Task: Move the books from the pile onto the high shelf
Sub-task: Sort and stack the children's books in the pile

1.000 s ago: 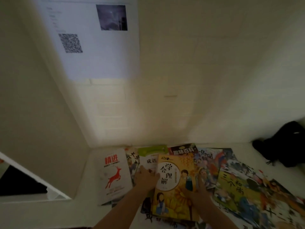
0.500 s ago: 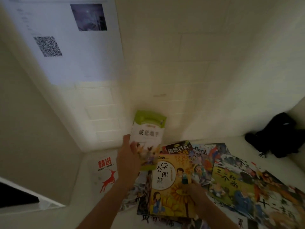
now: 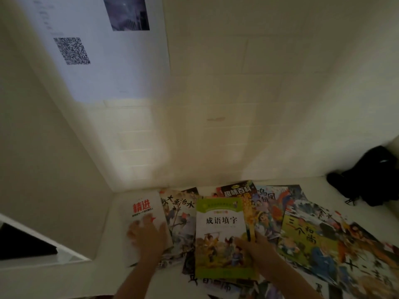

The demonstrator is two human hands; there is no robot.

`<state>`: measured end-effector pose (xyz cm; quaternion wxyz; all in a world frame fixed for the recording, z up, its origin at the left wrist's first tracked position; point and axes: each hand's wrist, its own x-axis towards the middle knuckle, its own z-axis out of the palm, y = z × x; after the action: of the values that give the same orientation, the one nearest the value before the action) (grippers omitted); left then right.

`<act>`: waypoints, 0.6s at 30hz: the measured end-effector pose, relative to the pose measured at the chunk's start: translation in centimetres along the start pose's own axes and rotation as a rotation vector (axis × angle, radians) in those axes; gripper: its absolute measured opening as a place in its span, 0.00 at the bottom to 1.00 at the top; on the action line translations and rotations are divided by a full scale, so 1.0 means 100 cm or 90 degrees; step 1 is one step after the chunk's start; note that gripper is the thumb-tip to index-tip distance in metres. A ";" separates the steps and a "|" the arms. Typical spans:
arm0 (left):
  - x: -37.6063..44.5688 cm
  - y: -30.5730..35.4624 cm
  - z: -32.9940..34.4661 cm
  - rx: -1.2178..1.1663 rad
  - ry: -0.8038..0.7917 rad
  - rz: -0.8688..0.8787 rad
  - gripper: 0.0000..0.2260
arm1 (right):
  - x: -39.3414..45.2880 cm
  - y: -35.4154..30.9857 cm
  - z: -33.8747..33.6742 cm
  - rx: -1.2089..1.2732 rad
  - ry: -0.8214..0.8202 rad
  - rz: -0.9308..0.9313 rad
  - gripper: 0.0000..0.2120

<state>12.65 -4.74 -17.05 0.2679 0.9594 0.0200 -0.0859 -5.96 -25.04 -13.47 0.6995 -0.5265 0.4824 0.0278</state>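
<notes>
Lower centre: our right hand (image 3: 255,244) pinches the green-topped book (image 3: 222,238), gathered for shelving. Lower left: our left hand (image 3: 148,233), fingers spread, reaches the white book (image 3: 141,209).

A white brick wall (image 3: 237,104) fills most of the view. On its left part hangs a large white poster (image 3: 108,67) with a QR code (image 3: 72,51) toward its left side and a dark, bluish photo (image 3: 127,12) near its top edge; faint lines of text above the code are too blurred to read. A plain cream side wall (image 3: 32,147) meets the brick wall at the left corner. At the lower left sits a white ledge (image 3: 64,258) with a dark panel (image 3: 21,244) beside it. At the far right, a black bundle (image 3: 371,175) lies on the white surface (image 3: 319,182) against the wall; what it is cannot be told.
</notes>
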 end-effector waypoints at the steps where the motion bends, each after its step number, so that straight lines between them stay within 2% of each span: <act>1: 0.012 -0.007 -0.006 -0.012 -0.006 -0.072 0.25 | -0.001 0.000 0.001 -0.010 -0.003 -0.003 0.07; 3: 0.023 -0.014 -0.014 0.014 -0.076 -0.150 0.29 | -0.004 0.000 0.004 -0.029 -0.004 -0.024 0.05; 5: 0.025 -0.021 -0.011 0.029 -0.128 -0.177 0.31 | -0.003 0.001 0.009 -0.058 0.024 -0.043 0.10; 8: 0.023 -0.027 -0.005 0.032 -0.096 -0.177 0.38 | 0.004 0.003 0.020 -0.095 0.082 -0.076 0.14; 11: 0.026 -0.032 -0.009 0.000 -0.076 -0.217 0.48 | 0.007 -0.003 0.031 -0.121 0.096 -0.088 0.12; 13: 0.031 -0.038 -0.013 -0.073 -0.082 -0.242 0.51 | 0.006 -0.007 0.035 -0.099 0.090 -0.078 0.08; 14: 0.032 -0.039 -0.016 -0.110 -0.088 -0.228 0.48 | 0.005 -0.007 0.035 -0.092 0.086 -0.068 0.05; 18: 0.020 -0.013 -0.052 -0.164 0.005 -0.038 0.15 | 0.000 -0.008 0.028 -0.073 0.066 -0.004 0.08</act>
<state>15.28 -0.95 -13.66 0.3863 0.9163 0.0602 -0.0865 -3.68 -23.27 -12.93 0.6427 -0.5676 0.5139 0.0259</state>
